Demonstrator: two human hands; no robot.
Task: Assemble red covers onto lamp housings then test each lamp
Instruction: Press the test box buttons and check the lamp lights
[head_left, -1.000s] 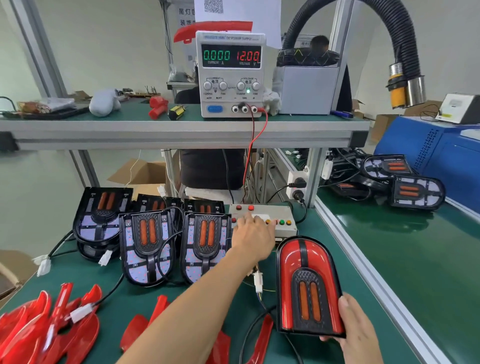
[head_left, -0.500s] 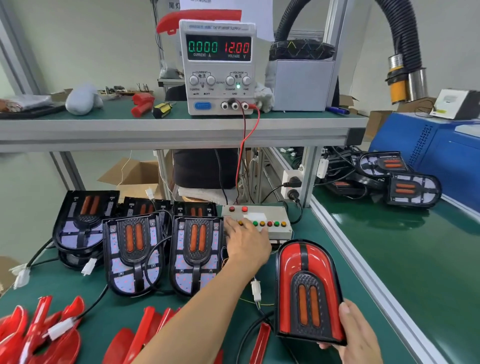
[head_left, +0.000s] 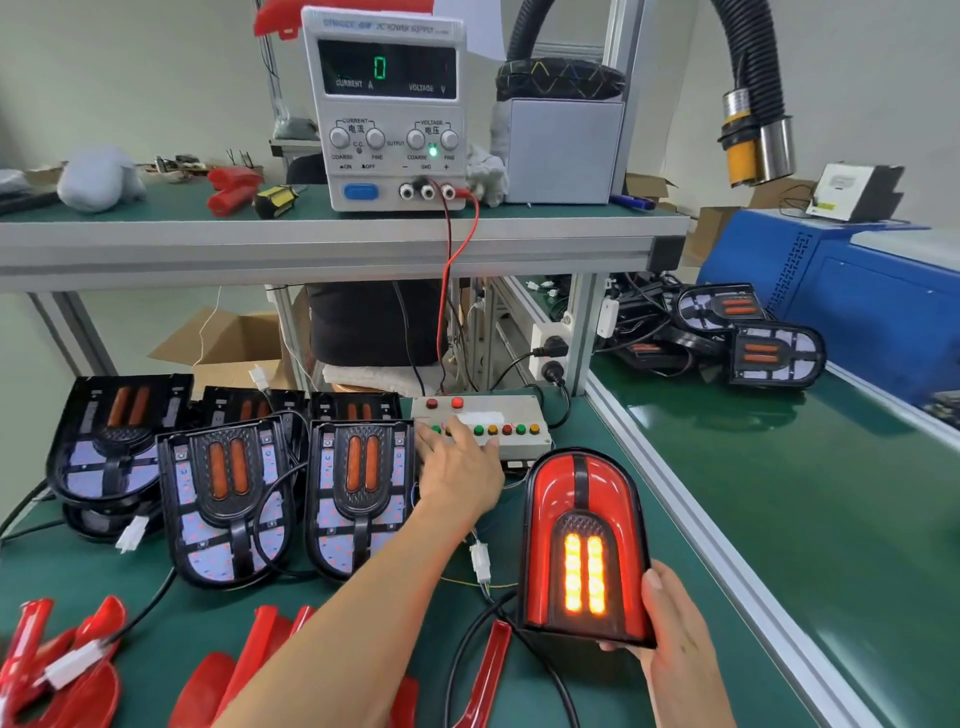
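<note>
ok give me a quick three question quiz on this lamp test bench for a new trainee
1. True or false: the two amber strips in the red-covered black lamp gripped by the right hand are lit.
2. Where are the left hand's fingers? A) on the grey power supply's knobs B) on the beige button box C) on a loose red plastic cover
3. Fill in: the uncovered black lamp housings stand to the ____ of the button box.

Key
1. True.
2. B: they reach the row of coloured buttons.
3. Left.
</note>
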